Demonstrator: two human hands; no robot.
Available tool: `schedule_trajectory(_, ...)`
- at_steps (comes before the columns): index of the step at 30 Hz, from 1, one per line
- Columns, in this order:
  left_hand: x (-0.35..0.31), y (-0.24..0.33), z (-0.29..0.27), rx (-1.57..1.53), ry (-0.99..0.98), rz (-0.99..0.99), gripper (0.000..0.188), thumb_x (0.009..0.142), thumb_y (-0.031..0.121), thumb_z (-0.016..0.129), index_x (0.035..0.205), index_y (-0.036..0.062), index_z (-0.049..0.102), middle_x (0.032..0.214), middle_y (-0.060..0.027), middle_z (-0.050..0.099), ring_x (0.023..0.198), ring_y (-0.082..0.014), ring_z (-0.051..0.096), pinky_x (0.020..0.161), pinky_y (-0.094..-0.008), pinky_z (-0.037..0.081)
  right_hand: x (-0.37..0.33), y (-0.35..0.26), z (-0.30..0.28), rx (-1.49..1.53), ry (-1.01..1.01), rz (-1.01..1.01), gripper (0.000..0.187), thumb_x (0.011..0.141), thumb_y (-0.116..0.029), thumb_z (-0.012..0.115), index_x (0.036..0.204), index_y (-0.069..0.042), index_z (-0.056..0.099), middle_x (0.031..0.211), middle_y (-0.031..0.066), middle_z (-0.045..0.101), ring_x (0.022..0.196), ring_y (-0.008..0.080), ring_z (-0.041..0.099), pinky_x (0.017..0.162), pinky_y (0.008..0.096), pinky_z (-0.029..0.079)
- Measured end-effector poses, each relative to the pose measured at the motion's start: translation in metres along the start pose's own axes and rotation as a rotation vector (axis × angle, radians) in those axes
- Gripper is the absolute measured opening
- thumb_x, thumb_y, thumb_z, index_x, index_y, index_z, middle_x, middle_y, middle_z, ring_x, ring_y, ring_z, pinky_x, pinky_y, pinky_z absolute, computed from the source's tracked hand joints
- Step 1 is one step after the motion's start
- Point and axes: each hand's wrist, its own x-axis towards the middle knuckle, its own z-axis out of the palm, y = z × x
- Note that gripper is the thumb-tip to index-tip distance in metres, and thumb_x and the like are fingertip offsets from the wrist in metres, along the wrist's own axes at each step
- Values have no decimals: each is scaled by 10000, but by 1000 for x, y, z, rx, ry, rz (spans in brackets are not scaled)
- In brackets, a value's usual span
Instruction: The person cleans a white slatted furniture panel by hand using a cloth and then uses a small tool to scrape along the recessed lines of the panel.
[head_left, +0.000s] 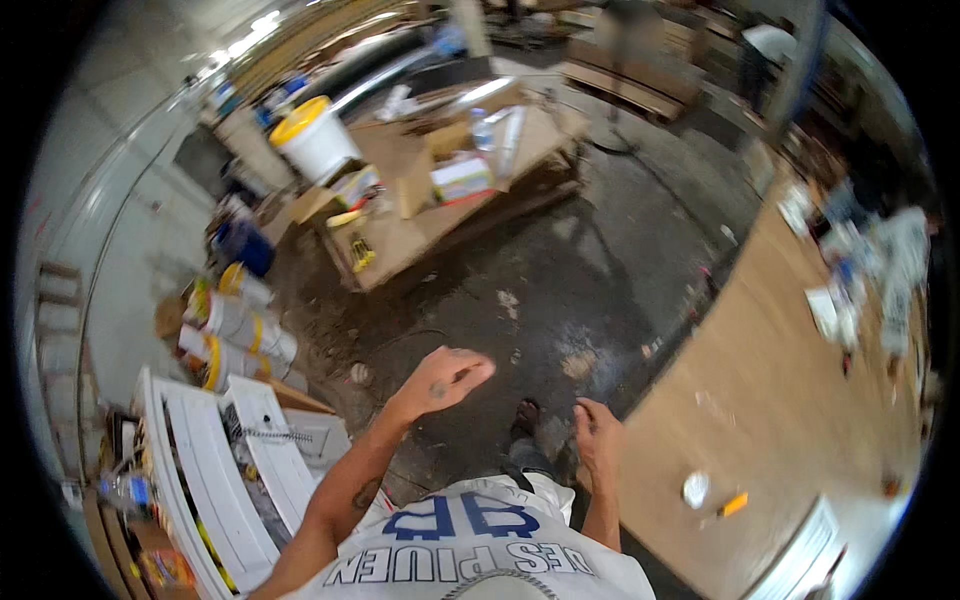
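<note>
My left hand (445, 382) hangs in the air above the dark floor, in front of my body. Its fingers are loosely bent, with a small gap beside the thumb, and I see nothing held. My right hand (598, 437) is lower, close to the left edge of a large wooden worktop (760, 390). The fingers there are relaxed and slightly apart, and nothing shows in them. On that worktop lie a yellow-handled tool (733, 504) and a small round white thing (695, 489), both apart from my hand.
Ahead stands a low table (440, 225) with open boxes, a bottle (481, 130) and a yellow-lidded bucket (315, 140). White drawers (215, 470) and several buckets (250, 330) line the left side. Dark floor (560, 270) runs between the tables. A person (768, 50) bends far right.
</note>
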Motion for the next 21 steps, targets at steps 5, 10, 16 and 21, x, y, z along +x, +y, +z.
schedule_trajectory(5,66,-79,-53,-91,-97,-314,394,1063,326,531,922,12,724,627,-77,629,579,-164,611,570,-324,473,111,-7,31,-16,-115,-49,235,957,-185,655,1099,-7,713,1029,188,721,903,336,703,813,396,541)
schedule_trajectory(10,114,-171,-63,-445,90,-512,417,1087,365,464,1055,5,670,745,-82,662,594,-145,617,607,-318,498,163,9,46,-213,-196,11,285,956,-213,651,1143,-4,700,1069,200,719,926,345,706,834,416,542)
schedule_trajectory(16,261,-355,-101,-35,30,-255,484,1035,411,564,1273,-7,616,982,-153,699,920,-286,689,845,-409,542,218,21,64,-373,-123,229,334,956,-251,653,1149,20,684,1075,207,719,954,341,698,842,417,538)
schedule_trajectory(21,434,-489,-139,217,497,-197,442,989,418,572,1168,19,639,1159,-243,648,1132,-419,600,928,-518,487,241,80,114,-396,50,372,317,950,-205,636,1135,50,676,1005,202,710,903,307,678,822,407,534)
